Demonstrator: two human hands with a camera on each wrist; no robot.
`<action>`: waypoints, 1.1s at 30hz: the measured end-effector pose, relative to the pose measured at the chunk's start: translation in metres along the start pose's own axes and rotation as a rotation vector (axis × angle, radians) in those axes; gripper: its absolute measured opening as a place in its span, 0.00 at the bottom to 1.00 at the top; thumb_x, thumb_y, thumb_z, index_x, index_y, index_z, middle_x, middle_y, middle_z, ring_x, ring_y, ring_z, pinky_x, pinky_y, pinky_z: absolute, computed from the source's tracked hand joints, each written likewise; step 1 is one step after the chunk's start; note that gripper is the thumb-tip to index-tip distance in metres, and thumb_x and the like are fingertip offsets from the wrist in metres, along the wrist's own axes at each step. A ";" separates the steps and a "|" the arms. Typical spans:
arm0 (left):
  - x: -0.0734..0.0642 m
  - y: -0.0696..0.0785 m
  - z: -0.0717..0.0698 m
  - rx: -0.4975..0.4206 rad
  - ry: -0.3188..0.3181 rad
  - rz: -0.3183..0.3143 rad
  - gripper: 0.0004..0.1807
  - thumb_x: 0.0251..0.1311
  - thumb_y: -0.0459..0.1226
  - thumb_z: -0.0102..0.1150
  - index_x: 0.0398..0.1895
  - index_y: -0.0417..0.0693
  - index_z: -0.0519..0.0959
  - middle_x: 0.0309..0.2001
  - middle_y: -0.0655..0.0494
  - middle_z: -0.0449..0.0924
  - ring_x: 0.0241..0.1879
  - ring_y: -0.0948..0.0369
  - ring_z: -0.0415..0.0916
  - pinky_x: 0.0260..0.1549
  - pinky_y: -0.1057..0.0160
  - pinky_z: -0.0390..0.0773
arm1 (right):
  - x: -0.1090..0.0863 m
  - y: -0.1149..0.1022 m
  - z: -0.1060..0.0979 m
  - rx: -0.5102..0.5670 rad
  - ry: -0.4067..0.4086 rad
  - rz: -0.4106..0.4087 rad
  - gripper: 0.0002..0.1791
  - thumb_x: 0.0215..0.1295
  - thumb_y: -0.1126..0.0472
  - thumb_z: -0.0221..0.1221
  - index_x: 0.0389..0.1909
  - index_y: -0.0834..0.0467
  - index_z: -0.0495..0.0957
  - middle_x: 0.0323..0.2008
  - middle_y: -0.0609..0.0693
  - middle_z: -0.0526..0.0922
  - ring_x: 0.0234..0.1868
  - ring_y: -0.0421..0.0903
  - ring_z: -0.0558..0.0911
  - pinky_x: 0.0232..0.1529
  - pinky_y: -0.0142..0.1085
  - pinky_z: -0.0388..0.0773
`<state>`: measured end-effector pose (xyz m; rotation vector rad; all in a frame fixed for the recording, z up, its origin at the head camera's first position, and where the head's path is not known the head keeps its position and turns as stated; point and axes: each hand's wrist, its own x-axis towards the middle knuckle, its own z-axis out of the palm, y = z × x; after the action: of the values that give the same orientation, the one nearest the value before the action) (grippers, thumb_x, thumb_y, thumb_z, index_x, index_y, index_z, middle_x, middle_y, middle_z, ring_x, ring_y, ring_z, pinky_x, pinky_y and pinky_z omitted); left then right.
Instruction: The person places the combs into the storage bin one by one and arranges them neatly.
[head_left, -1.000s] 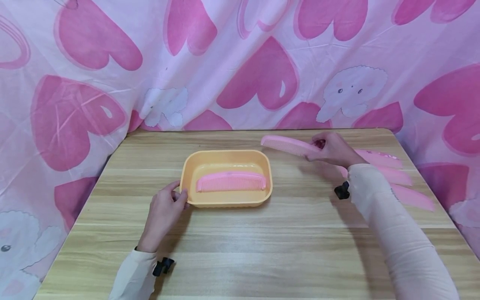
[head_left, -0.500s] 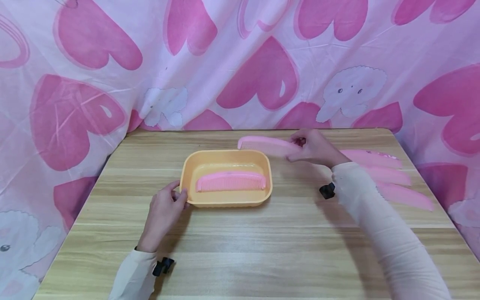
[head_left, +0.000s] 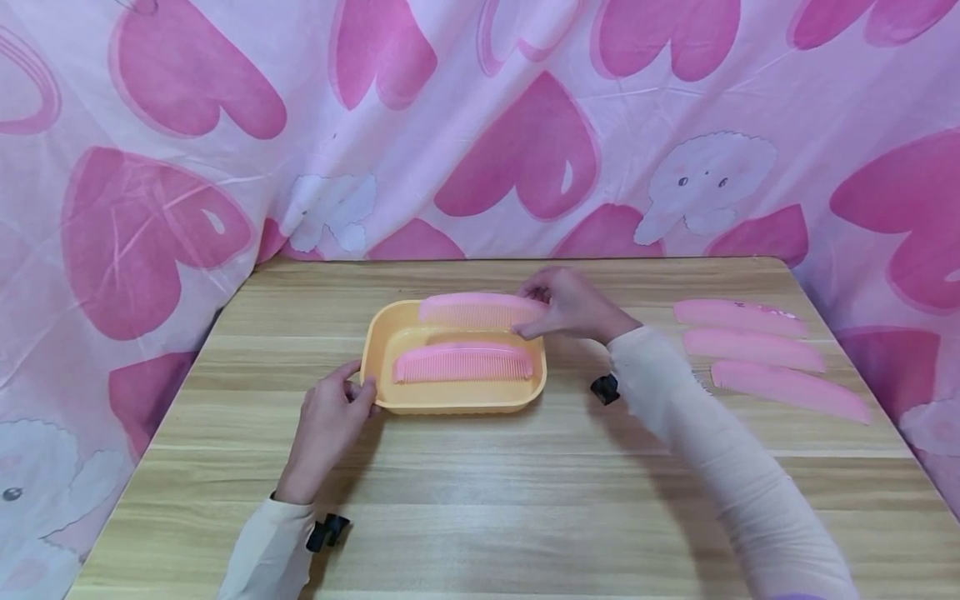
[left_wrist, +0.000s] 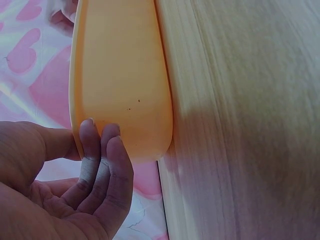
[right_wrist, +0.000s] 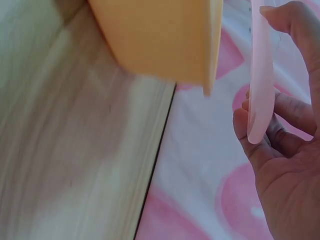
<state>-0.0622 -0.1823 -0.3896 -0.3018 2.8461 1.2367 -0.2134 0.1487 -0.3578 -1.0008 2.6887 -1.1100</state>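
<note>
A yellow-orange rectangular basin stands on the table, and a pink comb lies inside it, teeth toward the front. My left hand pinches the basin's left rim between thumb and fingers; the left wrist view shows the fingertips against the outer wall. My right hand grips a second pink comb by its right end. That comb overlaps the back rim of the basin in the head view. In the right wrist view the held comb appears edge-on, apart from the basin's wall.
Three more pink combs lie in a column at the table's right: a back one with a printed pattern, a middle one and a front one. A pink heart-print cloth hangs behind the wooden table.
My right hand has carried its comb leftward, from beside the combs at the right to over the basin's back rim. The left hand and the basin have stayed in place.
</note>
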 end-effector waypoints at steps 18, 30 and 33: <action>0.000 0.000 0.001 0.012 0.005 0.007 0.25 0.71 0.38 0.53 0.67 0.34 0.72 0.24 0.55 0.83 0.24 0.60 0.76 0.21 0.66 0.68 | 0.010 -0.018 0.043 -0.123 -0.161 0.011 0.30 0.42 0.52 0.79 0.44 0.66 0.85 0.39 0.52 0.82 0.40 0.47 0.76 0.45 0.39 0.76; 0.000 0.000 0.001 0.012 0.006 0.003 0.24 0.71 0.37 0.53 0.67 0.35 0.72 0.25 0.55 0.83 0.24 0.61 0.76 0.22 0.66 0.68 | 0.007 -0.018 0.054 -0.195 -0.234 0.035 0.29 0.46 0.51 0.80 0.45 0.65 0.84 0.41 0.51 0.82 0.42 0.47 0.77 0.48 0.38 0.76; 0.000 0.000 0.001 0.014 0.007 0.004 0.25 0.71 0.37 0.53 0.67 0.35 0.72 0.25 0.55 0.83 0.24 0.60 0.76 0.21 0.66 0.68 | 0.007 -0.019 0.056 -0.238 -0.251 0.036 0.30 0.47 0.49 0.79 0.45 0.64 0.83 0.41 0.50 0.82 0.41 0.46 0.77 0.46 0.38 0.76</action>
<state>-0.0627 -0.1816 -0.3902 -0.3010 2.8617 1.2182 -0.1920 0.1002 -0.3855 -1.0400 2.6604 -0.6195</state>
